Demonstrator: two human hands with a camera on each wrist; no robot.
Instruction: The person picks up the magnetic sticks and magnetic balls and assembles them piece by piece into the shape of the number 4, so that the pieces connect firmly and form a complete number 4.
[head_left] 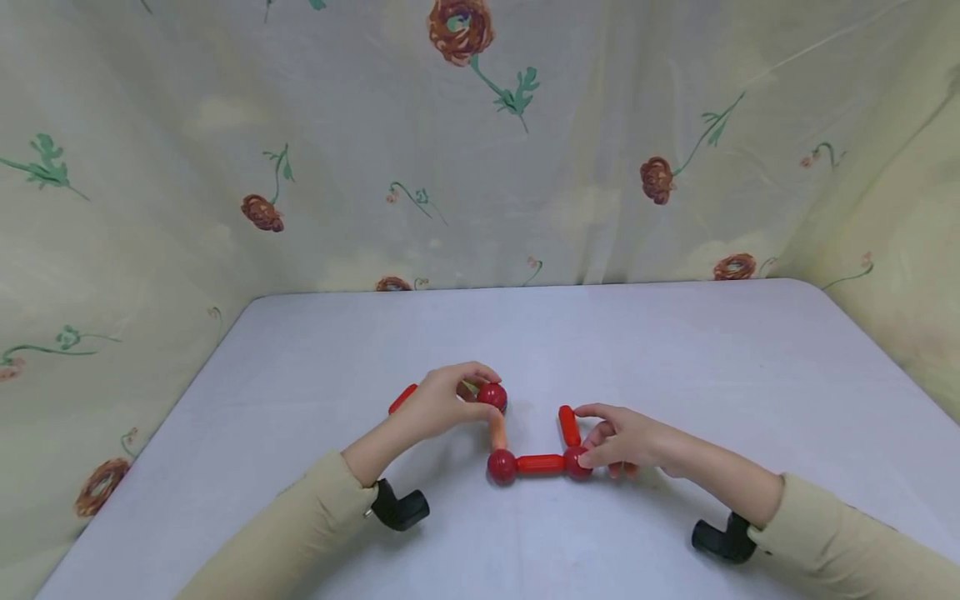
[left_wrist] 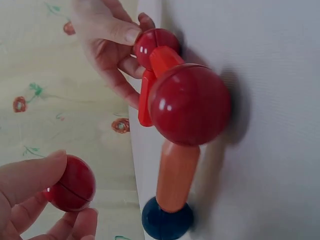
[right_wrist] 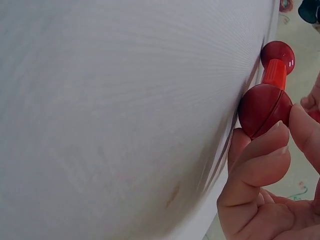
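My left hand (head_left: 442, 402) pinches a red ball (head_left: 491, 396) between thumb and fingers, above the table. Beneath it, an orange rod (left_wrist: 177, 175) joins a blue ball (left_wrist: 167, 218) to a red ball (head_left: 502, 467). From that ball a red rod (head_left: 540, 464) runs right to another red ball (right_wrist: 265, 110), which my right hand (head_left: 626, 437) pinches. A second red rod (head_left: 569, 426) stands off this corner ball, away from me, close to the right index finger. Together these balls and rods form a U-shaped chain on the table.
Partly hidden behind the left hand lies another red rod (head_left: 402, 399), with something green (head_left: 469, 387) showing between the hand's fingers. The white table (head_left: 675, 350) ends at a flowered curtain (head_left: 337, 167) at the back and sides. Each wrist carries a black camera mount (head_left: 401, 507).
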